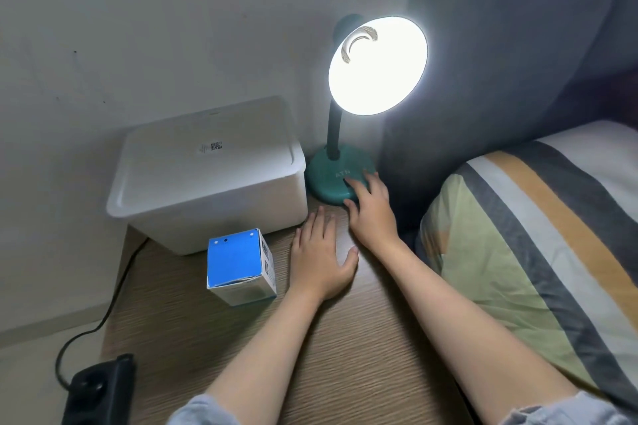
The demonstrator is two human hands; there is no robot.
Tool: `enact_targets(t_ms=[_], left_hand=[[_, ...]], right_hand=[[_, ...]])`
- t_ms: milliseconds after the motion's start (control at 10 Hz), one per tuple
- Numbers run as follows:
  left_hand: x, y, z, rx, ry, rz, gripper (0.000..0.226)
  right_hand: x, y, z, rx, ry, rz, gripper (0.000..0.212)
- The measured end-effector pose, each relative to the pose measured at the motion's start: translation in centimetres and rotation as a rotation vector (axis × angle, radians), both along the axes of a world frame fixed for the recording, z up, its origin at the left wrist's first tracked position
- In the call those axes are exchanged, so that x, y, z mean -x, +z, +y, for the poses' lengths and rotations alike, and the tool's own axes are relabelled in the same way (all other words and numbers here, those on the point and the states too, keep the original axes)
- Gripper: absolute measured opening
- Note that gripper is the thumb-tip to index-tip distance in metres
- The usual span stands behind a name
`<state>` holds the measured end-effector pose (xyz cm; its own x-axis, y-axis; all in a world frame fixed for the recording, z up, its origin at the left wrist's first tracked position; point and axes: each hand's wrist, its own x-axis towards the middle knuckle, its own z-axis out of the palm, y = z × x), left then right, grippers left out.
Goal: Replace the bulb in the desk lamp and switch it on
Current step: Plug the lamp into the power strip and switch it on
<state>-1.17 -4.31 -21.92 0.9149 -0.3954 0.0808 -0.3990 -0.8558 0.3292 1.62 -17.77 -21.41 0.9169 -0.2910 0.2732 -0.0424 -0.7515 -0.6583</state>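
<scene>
Both hands flat, gripping nothing: left hand [319, 257] on table [345, 355], right hand [371, 207] on lamp [331, 176] base, centre frame. Risk: fingers press switch again, light dies.

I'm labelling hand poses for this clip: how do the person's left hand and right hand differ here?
The left hand lies flat, palm down, on the brown wood-grain tabletop; the right hand reaches further forward. The left hand touches no object, while the right hand's fingers rest on the round teal base of the lit desk lamp. Neither hand grips anything.
</scene>
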Motion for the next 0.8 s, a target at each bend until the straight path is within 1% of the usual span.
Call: enact_targets(t_ms=[800], left_hand=[[0.01, 0.19, -0.03, 0.003, -0.004, 0.006, 0.08]], right_hand=[[-0.11, -0.08, -0.16, 0.027, -0.002, 0.0, 0.043]])
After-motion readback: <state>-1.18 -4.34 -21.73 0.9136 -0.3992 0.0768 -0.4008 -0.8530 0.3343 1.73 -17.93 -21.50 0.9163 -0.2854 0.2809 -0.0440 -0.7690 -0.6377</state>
